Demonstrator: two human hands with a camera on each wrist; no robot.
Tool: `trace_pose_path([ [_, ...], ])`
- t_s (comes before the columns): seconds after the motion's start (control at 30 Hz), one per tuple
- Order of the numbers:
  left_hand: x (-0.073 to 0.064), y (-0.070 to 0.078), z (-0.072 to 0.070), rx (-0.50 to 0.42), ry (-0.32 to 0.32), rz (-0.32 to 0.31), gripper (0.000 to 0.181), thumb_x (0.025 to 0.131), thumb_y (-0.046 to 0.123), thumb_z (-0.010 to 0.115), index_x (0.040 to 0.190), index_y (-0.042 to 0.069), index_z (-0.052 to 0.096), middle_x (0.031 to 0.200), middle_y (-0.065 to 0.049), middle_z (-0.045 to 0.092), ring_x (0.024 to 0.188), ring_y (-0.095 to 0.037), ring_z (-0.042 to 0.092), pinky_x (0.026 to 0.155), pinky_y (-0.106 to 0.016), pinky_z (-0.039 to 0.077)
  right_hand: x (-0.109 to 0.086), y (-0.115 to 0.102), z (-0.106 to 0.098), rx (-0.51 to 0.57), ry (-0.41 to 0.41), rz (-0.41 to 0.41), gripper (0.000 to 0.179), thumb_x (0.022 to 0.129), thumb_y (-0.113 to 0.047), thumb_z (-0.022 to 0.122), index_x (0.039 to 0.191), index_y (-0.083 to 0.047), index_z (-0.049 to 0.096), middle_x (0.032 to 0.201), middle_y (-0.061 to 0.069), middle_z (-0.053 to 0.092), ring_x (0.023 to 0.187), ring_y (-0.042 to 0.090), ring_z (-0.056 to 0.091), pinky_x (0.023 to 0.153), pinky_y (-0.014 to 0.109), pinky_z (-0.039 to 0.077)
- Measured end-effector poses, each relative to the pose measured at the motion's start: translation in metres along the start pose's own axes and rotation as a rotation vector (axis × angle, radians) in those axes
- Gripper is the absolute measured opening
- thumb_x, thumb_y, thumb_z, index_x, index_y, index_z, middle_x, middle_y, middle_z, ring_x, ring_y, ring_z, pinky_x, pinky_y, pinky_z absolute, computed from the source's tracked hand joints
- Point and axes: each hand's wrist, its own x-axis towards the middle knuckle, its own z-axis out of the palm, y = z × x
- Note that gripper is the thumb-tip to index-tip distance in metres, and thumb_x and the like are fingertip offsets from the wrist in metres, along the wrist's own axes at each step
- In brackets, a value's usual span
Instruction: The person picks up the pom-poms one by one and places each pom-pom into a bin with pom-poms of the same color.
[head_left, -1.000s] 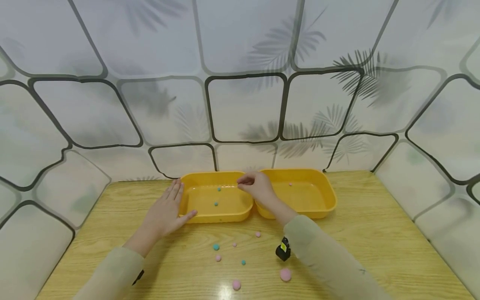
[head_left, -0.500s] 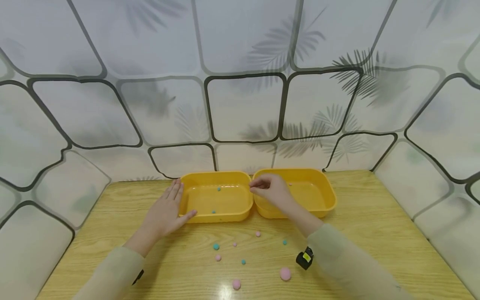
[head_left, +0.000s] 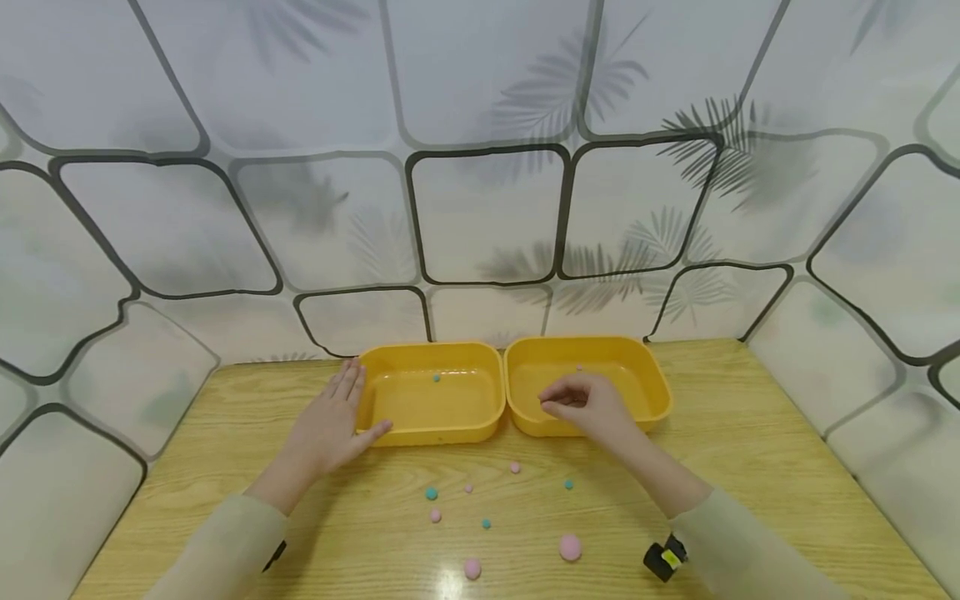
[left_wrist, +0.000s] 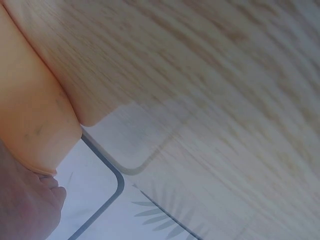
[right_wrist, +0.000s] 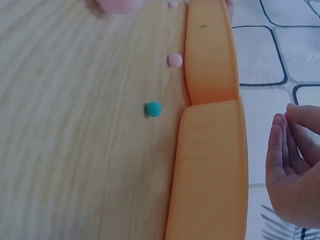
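Two yellow trays stand side by side: the left tray point(head_left: 431, 436) and the right tray point(head_left: 637, 367). My left hand point(head_left: 333, 425) rests with straight fingers against the left tray's outer end. My right hand point(head_left: 592, 408) is over the right tray; in the right wrist view its thumb and fingertips point(right_wrist: 278, 120) come together, and no ball shows between them. A small teal ball point(head_left: 437, 378) lies in the left tray, a tiny pink ball point(head_left: 579, 367) in the right one. The left wrist view catches only part of my left hand and the tray wall point(left_wrist: 40, 110).
On the wooden table point(head_left: 750, 467) in front of the trays lie several loose balls, among them a large pink ball point(head_left: 570, 547), a pink ball point(head_left: 472, 568), a teal ball point(head_left: 431, 493) and another teal ball point(head_left: 568, 484). A patterned backdrop point(head_left: 487, 217) rises behind.
My right hand has moved right, from over the left tray to over the right one. A second teal ball in the left tray rolled toward its front wall and is now out of sight. My left hand stays put.
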Motion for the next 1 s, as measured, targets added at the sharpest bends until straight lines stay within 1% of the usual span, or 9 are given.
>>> trace_pose_path([
  [0.23,-0.001,0.001,-0.001,-0.002,0.000,-0.002,0.099,0.105,0.061,0.054,0.161,-0.016,0.026,0.172,-0.033,0.020,0.161,-0.048,0.023,0.131,-0.058,0.028,-0.027,0.014,-0.011,0.022,-0.019,0.015,0.014,0.095,-0.003,0.078,0.105,0.006,0.079,0.102,0.020,0.080,0.083,0.000,0.073,0.075,0.019,0.062],
  [0.37,0.000,0.001,-0.001,-0.010,0.000,0.001,0.099,0.105,0.061,0.053,0.160,-0.016,0.026,0.171,-0.034,0.021,0.161,-0.049,0.023,0.131,-0.058,0.028,-0.040,0.020,-0.013,0.018,-0.030,0.018,0.014,0.095,-0.003,0.077,0.106,0.007,0.078,0.103,0.020,0.080,0.085,0.001,0.073,0.076,0.019,0.062],
  [0.47,-0.001,0.001,-0.001,-0.009,-0.002,-0.003,0.099,0.105,0.061,0.053,0.160,-0.016,0.026,0.171,-0.034,0.020,0.161,-0.048,0.022,0.131,-0.058,0.028,-0.047,0.026,-0.012,0.022,-0.041,0.050,0.016,0.095,-0.003,0.077,0.107,0.007,0.078,0.103,0.019,0.080,0.086,0.002,0.072,0.077,0.018,0.062],
  [0.6,-0.002,0.000,0.000,-0.006,0.002,-0.003,0.099,0.104,0.060,0.054,0.161,-0.016,0.025,0.172,-0.034,0.020,0.161,-0.048,0.022,0.131,-0.058,0.028,-0.053,0.035,-0.008,0.014,-0.064,0.092,0.016,0.095,-0.004,0.078,0.107,0.006,0.078,0.102,0.017,0.080,0.085,0.001,0.071,0.076,0.018,0.062],
  [0.83,-0.002,0.001,0.000,-0.017,0.003,0.000,0.099,0.104,0.059,0.055,0.161,-0.016,0.025,0.172,-0.033,0.019,0.162,-0.048,0.021,0.131,-0.058,0.027,-0.059,0.054,-0.002,0.005,-0.085,0.109,0.017,0.094,-0.007,0.079,0.107,0.004,0.078,0.103,0.016,0.080,0.083,0.001,0.071,0.075,0.018,0.061],
  [1.0,-0.001,0.000,-0.001,-0.005,0.004,0.002,0.099,0.105,0.062,0.052,0.161,-0.016,0.025,0.172,-0.033,0.019,0.161,-0.048,0.021,0.131,-0.058,0.027,-0.061,0.065,0.002,0.007,-0.111,0.100,0.020,0.093,-0.007,0.080,0.108,0.005,0.077,0.103,0.017,0.080,0.083,0.000,0.071,0.075,0.019,0.062],
])
